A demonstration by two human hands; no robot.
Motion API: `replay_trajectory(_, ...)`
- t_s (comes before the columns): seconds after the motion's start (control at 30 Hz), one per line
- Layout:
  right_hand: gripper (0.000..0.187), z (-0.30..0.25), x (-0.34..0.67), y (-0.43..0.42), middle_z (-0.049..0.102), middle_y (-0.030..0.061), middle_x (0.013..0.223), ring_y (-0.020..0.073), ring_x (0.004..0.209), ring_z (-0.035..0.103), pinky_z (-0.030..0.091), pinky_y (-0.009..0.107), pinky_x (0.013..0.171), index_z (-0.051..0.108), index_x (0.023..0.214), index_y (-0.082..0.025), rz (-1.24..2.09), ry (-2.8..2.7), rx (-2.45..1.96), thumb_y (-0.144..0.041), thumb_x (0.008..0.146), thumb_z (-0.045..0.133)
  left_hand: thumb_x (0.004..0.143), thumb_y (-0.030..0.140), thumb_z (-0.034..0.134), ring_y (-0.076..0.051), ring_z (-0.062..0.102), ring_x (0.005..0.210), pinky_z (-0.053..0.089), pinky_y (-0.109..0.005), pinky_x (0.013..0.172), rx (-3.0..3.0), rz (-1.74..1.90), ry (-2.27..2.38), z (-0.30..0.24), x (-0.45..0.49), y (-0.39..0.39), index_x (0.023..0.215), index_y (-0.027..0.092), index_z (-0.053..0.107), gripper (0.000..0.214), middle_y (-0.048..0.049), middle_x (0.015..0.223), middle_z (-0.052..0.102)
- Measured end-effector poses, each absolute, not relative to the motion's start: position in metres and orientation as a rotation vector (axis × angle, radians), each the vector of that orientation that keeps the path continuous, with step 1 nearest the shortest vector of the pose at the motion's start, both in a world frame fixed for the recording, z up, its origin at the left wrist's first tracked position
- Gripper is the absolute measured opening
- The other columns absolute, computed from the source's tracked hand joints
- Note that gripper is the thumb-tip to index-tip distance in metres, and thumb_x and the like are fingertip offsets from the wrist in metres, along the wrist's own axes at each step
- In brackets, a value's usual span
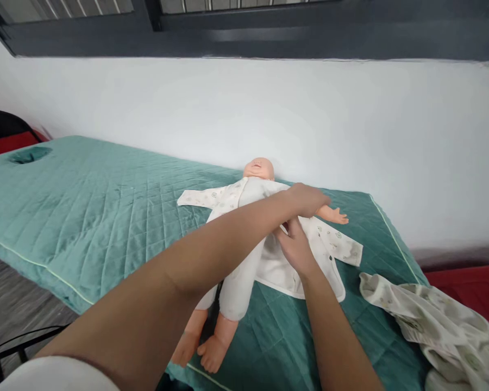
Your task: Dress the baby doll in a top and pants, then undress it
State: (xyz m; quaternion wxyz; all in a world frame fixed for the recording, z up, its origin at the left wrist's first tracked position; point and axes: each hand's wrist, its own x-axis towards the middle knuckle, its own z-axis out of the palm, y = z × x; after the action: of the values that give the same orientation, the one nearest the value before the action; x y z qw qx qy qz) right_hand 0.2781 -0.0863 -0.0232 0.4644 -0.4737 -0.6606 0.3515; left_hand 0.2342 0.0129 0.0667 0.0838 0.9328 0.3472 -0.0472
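A baby doll (240, 293) in a white undersuit lies on its back on a green quilted bed cover (106, 206). Beneath it is a printed white baby jacket (297, 282) spread open, with one of the doll's arms in the sleeve on the left. The other jacket sleeve lies flat on the right. My left hand (309, 200) reaches across the doll, closed around its bare arm near the wrist. Just below, my right hand (295, 244) is bent in by the doll's side, against the jacket; its fingers curl in, partly hidden under my left wrist.
Crumpled printed baby clothing (444, 326) lies at the bed's right edge, near a red surface (472, 288). A white wall (187, 108) runs behind the bed, under a dark window frame (248, 35). The cover has a face hole (30, 155) at the far left.
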Motion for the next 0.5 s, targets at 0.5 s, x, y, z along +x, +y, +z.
replay_trajectory(0.5,0.03,-0.028,0.364,-0.061,0.064,0.0044,0.075,0.0231,0.074,0.059,0.037,0.033,0.064,0.051,0.067,-0.023,0.484,-1.713,-2.171,-0.048,0.077,0.064,0.08,0.013,0.055,-0.022,0.063,0.08,0.038,-0.031,0.065,2.838,0.033,1.035,0.055,0.216,0.011,0.107,0.024,0.059,0.03,-0.005,0.099,0.07)
